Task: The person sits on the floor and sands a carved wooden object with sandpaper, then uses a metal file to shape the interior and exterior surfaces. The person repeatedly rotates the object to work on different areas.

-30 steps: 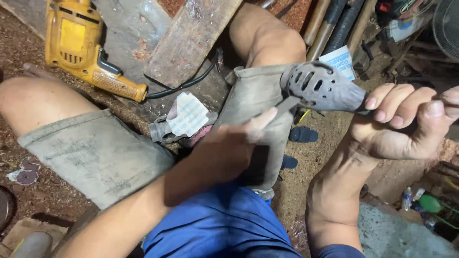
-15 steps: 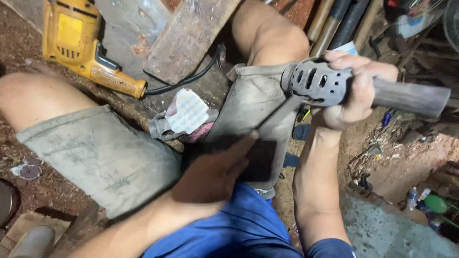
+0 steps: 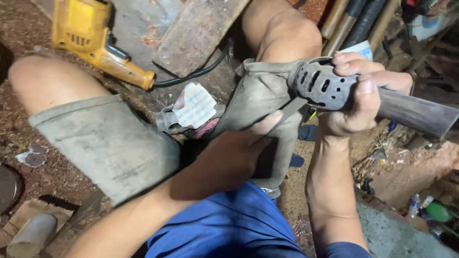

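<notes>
My right hand (image 3: 362, 98) is wrapped around a dark metal pipe (image 3: 416, 114) just behind its rounded grey end piece (image 3: 319, 86), which has several oval holes. The pipe lies level over my right knee and points right. My left hand (image 3: 237, 155) sits lower, in front of my lap, pinching a thin flat metal strip (image 3: 289, 112). The strip's tip reaches up to the underside of the perforated end piece.
A yellow electric drill (image 3: 91, 43) with a black cord lies on the ground at upper left, beside a wooden plank (image 3: 196, 33). A grey part with a white paper label (image 3: 192, 111) rests between my knees. Pipes and tool handles (image 3: 351, 21) lean at the upper right.
My right hand was spread beside the pipe and has closed around it behind the perforated end. My left hand has drawn in and brought the strip up to that end.
</notes>
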